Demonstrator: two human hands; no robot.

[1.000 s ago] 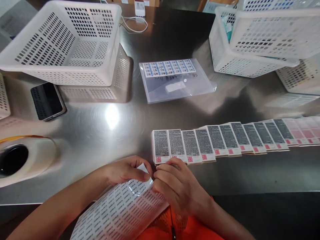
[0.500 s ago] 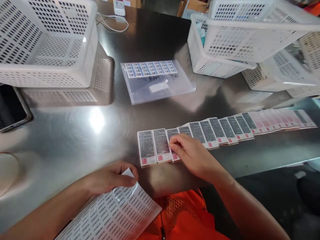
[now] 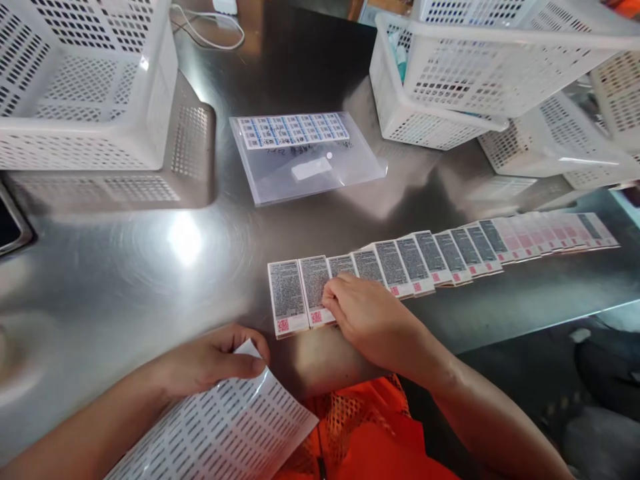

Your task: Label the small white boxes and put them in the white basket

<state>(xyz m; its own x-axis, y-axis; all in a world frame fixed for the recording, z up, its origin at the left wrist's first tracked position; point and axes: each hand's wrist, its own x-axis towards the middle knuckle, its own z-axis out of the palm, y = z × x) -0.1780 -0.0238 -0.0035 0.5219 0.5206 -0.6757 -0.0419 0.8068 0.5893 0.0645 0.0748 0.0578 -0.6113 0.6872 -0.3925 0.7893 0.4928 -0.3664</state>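
A sheet of small printed stickers [image 3: 225, 427] is pinched by its upper edge in my left hand [image 3: 215, 363], thumb on top, near the front edge of the table. My right hand [image 3: 363, 317] is closed, its fingertips down at the lower part of a row of flat printed boxes [image 3: 393, 263], close to the second and third from the left end. Each box shows dark text, and several show a pink square code at the bottom. The row overlaps toward the right. Whatever lies between my right fingertips, if anything, is hidden.
On the metal table [image 3: 125, 280], a clear plastic folder [image 3: 280, 177] lies behind the row with a sheet of blue-and-white labels [image 3: 295, 130] on it. White perforated baskets stand at left [image 3: 135, 147] and right [image 3: 415, 123]. A phone [image 3: 13, 220] lies at the left edge.
My right hand has moved slightly left along the row, toward the second box. My left hand keeps its pinch on the sticker sheet. The whole view has shifted a little.
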